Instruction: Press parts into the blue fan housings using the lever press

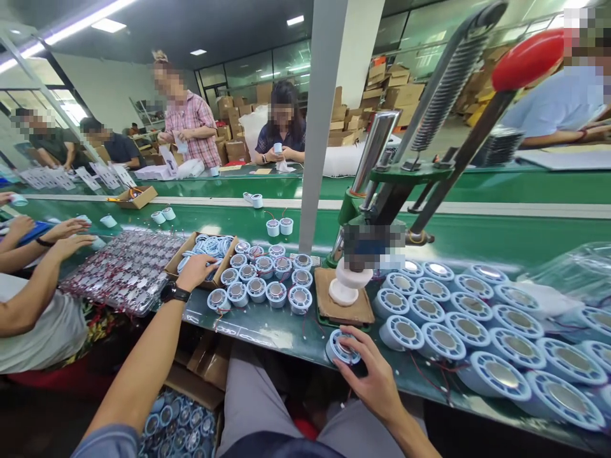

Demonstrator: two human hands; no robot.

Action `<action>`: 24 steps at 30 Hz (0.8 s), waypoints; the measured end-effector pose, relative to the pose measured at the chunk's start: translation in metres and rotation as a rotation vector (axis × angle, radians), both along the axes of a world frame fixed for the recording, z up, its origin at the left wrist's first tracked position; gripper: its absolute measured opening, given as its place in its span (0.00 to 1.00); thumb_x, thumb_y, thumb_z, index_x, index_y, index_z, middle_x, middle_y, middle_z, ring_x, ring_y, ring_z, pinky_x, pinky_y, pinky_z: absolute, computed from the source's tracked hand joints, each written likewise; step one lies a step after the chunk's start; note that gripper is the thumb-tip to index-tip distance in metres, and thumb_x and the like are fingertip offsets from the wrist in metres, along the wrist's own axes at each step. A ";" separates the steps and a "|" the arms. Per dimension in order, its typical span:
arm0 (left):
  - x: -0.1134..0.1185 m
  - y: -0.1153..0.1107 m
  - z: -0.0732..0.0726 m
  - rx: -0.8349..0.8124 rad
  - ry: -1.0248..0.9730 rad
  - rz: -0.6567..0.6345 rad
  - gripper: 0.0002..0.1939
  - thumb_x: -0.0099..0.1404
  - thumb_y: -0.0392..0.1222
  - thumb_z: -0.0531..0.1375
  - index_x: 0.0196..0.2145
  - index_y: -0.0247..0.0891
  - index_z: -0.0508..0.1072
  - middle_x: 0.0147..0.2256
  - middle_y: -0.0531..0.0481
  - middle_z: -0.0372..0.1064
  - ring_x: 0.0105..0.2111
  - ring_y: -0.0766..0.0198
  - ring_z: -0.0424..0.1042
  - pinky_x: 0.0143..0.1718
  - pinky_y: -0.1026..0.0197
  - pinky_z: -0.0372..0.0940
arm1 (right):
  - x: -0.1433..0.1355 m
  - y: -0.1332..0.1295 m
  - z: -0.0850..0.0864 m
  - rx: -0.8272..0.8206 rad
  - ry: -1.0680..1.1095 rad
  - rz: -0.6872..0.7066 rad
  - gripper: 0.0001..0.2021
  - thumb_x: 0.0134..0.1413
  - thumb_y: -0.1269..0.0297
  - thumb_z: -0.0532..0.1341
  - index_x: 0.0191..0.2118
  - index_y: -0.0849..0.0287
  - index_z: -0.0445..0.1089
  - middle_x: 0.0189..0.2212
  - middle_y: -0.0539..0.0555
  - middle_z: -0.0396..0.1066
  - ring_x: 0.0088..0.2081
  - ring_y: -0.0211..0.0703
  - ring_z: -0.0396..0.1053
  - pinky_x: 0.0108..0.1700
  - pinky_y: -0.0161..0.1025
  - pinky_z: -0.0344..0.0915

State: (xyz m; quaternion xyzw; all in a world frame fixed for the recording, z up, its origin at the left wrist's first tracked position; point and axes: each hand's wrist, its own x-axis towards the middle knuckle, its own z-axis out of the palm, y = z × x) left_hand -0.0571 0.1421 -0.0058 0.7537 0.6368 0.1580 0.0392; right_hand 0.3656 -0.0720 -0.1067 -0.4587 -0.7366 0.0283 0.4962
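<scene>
From here I see the left hand (pixel 195 273) over a cardboard box (pixel 226 266) of pale blue rings (pixel 210 245). Its grip is bent in at the fingertips, among or just above the rings; I cannot tell whether it has one. The right hand (pixel 375 375) has its grip partly open, curved to the width of a round blue housing (pixel 344 348), thumb on one side and fingers over the other. That housing sits upright at the near edge of the surface (pixel 272 336), just in front of the hand press (pixel 411 175), probably kept there to be steadied close to the body. Rows of similar housings stand on either side of the press, metal discs facing up, which likely keeps the open faces easy to see and reach. The box sits beside the left group, within easy reach. The press's white round seat (pixel 342 294) holds no housing.
</scene>
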 end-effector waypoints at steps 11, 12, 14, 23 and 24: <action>-0.005 0.006 0.008 0.078 -0.097 0.154 0.19 0.56 0.52 0.63 0.37 0.34 0.81 0.41 0.39 0.76 0.37 0.51 0.75 0.44 0.53 0.70 | 0.002 -0.003 -0.001 -0.036 -0.010 0.029 0.10 0.60 0.64 0.61 0.47 0.58 0.69 0.50 0.61 0.70 0.50 0.45 0.74 0.50 0.39 0.74; -0.004 0.006 0.008 0.099 -0.098 0.169 0.20 0.56 0.53 0.63 0.37 0.33 0.80 0.43 0.38 0.74 0.39 0.50 0.74 0.46 0.51 0.70 | 0.002 -0.003 -0.001 -0.041 -0.013 0.033 0.10 0.60 0.65 0.61 0.47 0.58 0.69 0.50 0.61 0.70 0.50 0.45 0.73 0.50 0.39 0.74; -0.003 0.007 0.008 0.126 -0.098 0.178 0.21 0.57 0.54 0.62 0.36 0.33 0.79 0.45 0.36 0.70 0.41 0.47 0.74 0.49 0.48 0.69 | 0.001 -0.003 -0.001 -0.045 -0.014 0.039 0.10 0.60 0.65 0.61 0.47 0.58 0.69 0.50 0.61 0.70 0.51 0.45 0.73 0.51 0.39 0.73; 0.051 -0.044 0.024 0.279 -0.162 -0.015 0.11 0.63 0.47 0.59 0.38 0.38 0.76 0.54 0.41 0.65 0.57 0.47 0.65 0.63 0.45 0.59 | -0.001 -0.005 -0.003 -0.108 0.030 0.014 0.10 0.59 0.67 0.61 0.46 0.58 0.70 0.51 0.61 0.70 0.51 0.45 0.72 0.51 0.40 0.73; 0.066 -0.062 0.018 0.241 -0.187 -0.136 0.10 0.63 0.47 0.61 0.38 0.41 0.77 0.56 0.44 0.65 0.57 0.48 0.65 0.63 0.46 0.60 | -0.002 -0.005 -0.003 -0.113 0.036 0.003 0.10 0.58 0.67 0.61 0.46 0.58 0.70 0.51 0.61 0.70 0.51 0.45 0.72 0.51 0.40 0.73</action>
